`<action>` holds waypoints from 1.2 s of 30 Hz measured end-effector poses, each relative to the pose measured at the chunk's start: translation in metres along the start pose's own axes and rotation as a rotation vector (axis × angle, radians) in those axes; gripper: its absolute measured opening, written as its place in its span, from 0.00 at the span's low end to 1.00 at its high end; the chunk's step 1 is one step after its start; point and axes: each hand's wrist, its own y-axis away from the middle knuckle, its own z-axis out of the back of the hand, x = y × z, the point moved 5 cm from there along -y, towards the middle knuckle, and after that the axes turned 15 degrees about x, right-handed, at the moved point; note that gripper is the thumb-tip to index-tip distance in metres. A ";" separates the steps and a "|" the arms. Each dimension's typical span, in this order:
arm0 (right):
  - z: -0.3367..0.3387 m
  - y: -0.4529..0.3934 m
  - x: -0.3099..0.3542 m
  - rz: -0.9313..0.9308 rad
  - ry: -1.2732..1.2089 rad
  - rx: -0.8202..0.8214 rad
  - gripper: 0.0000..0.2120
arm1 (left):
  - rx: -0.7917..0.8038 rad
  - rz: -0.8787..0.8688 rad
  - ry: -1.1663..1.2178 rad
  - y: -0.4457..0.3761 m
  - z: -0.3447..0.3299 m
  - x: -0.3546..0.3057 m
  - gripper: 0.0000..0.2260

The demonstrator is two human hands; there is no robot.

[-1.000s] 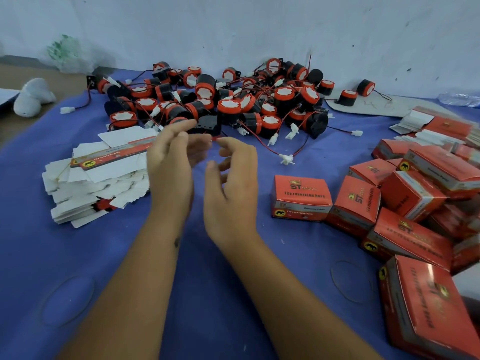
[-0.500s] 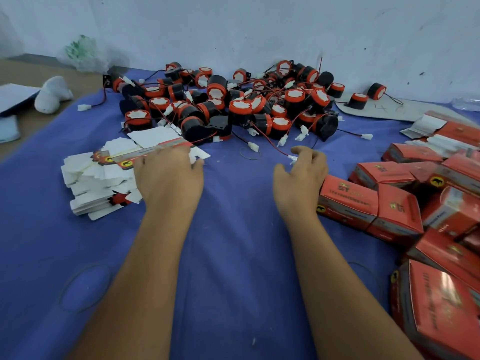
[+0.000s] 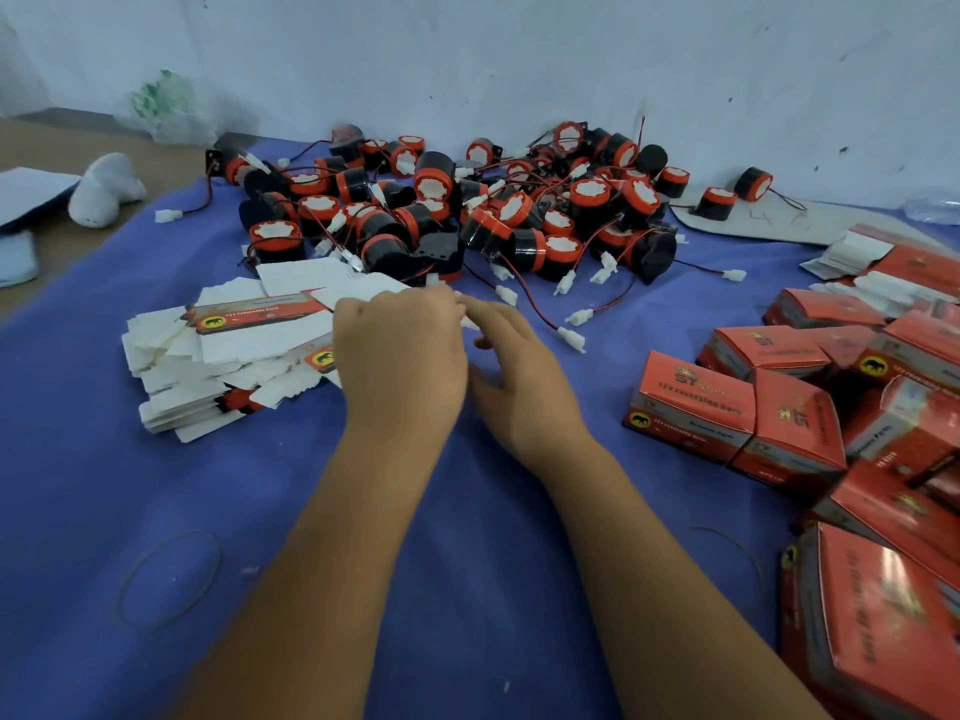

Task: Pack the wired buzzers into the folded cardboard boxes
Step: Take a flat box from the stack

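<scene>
Reaching for a flat box: the stack [image 3: 228, 356] lies just left of the left hand [image 3: 400, 356], long axis sideways. Left hand's curled at its edge, can't tell if pinching; right hand [image 3: 511, 376] loosely spread beside it.

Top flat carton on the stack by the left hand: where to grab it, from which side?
Pinch the top flat carton at its right end, coming from the right. That end overhangs the stack of flat cartons nearest the left hand; lying flat, its faces offer no purchase, so a thin edge pinch likely works best.
</scene>
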 end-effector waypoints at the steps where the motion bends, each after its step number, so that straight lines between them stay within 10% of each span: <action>1: 0.004 0.000 0.000 0.009 -0.020 -0.051 0.20 | -0.009 -0.049 0.010 0.002 0.001 -0.007 0.09; 10: 0.036 0.013 -0.016 -0.239 -0.007 -0.382 0.08 | -0.356 -0.194 0.434 0.009 0.016 -0.010 0.14; 15: 0.036 0.014 -0.013 -0.193 -0.376 -0.344 0.13 | -0.180 -0.047 1.057 -0.004 0.001 0.025 0.24; 28: 0.038 0.015 -0.004 -0.150 -0.224 -0.313 0.03 | -0.107 -0.114 1.038 -0.005 0.003 0.007 0.31; 36: 0.042 0.021 0.014 0.127 0.085 -0.560 0.03 | -0.368 0.070 1.316 -0.006 0.001 0.021 0.12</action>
